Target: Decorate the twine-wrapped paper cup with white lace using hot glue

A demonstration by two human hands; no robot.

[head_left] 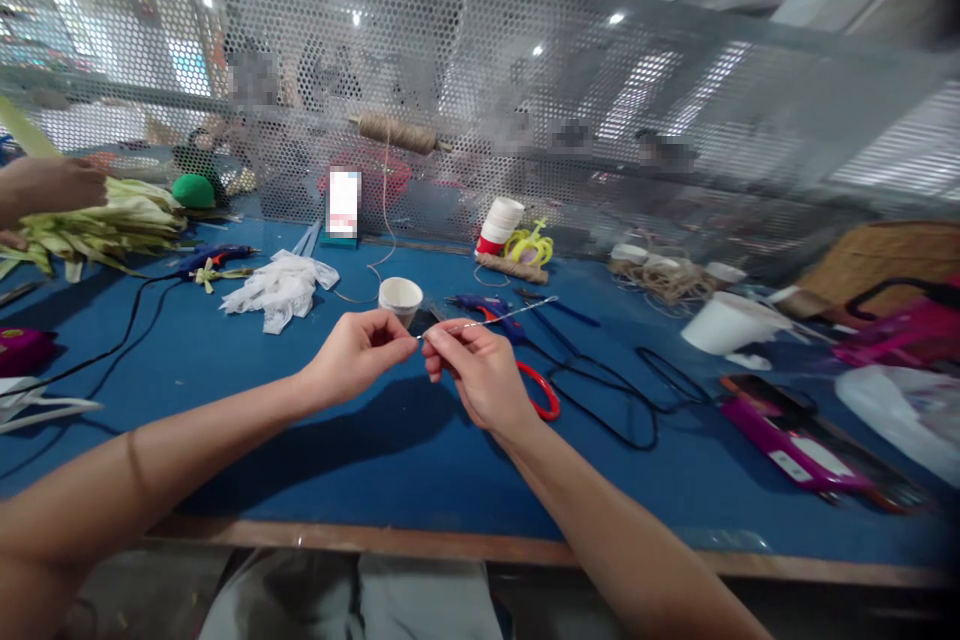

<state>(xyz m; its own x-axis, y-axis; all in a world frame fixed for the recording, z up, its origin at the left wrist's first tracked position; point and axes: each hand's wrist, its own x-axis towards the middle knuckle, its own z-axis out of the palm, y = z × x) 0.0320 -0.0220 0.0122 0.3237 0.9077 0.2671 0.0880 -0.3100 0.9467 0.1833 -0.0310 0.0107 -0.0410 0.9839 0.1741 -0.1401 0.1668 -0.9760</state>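
Observation:
My left hand [360, 352] and my right hand [476, 370] meet above the blue table [360, 460], both pinched closed. Between their fingertips runs a thin silvery wire [495, 317] that sticks out to the right past my right hand, toward a blue glue gun [487, 308]. My left fingertips pinch the wire's near end; my right fingers grip it a little further along. A small white paper cup [400, 298] stands just behind my hands. Red-handled scissors [541, 393] lie under my right wrist.
White lace [279, 288], a second glue gun [210, 260] and black cables [615, 390] lie on the table. Another person's hand [52, 185] holds green leaf strips [105, 225] at far left. A twine spool [396, 133] hangs on the perforated screen. Cups, pink tools [780, 440] and a basket sit right.

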